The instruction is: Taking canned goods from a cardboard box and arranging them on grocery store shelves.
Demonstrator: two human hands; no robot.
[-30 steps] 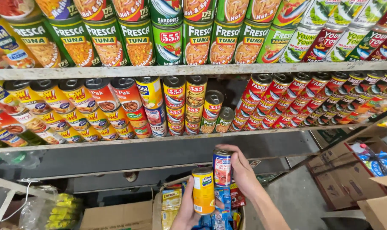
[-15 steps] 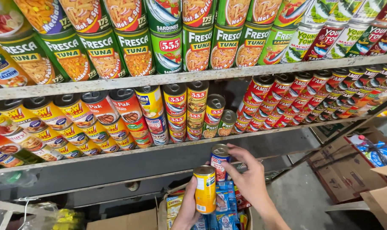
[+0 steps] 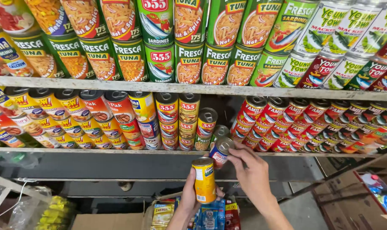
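My left hand (image 3: 188, 200) grips a tall yellow can (image 3: 204, 180) upright, below the middle shelf (image 3: 95, 150). My right hand (image 3: 252, 170) holds a small red, white and blue can (image 3: 219, 152) by its side, tilted, right at the shelf's front edge. That can sits just below a green can (image 3: 219, 133) in a gap between stacks of red-and-yellow cans (image 3: 189, 121) and rows of red cans (image 3: 283, 123).
Green cans (image 3: 189, 59) fill the upper shelf (image 3: 202, 88). Yellow and red cans (image 3: 74, 119) crowd the left of the middle shelf. Below lie colourful sachets (image 3: 210, 215), a cardboard box (image 3: 104, 221), a yellow bag (image 3: 53, 213) and open cartons (image 3: 372, 191) at right.
Both hands have risen toward the middle shelf. The small can in my right hand went from below the shelf up to its front edge, and the view tilted upward.
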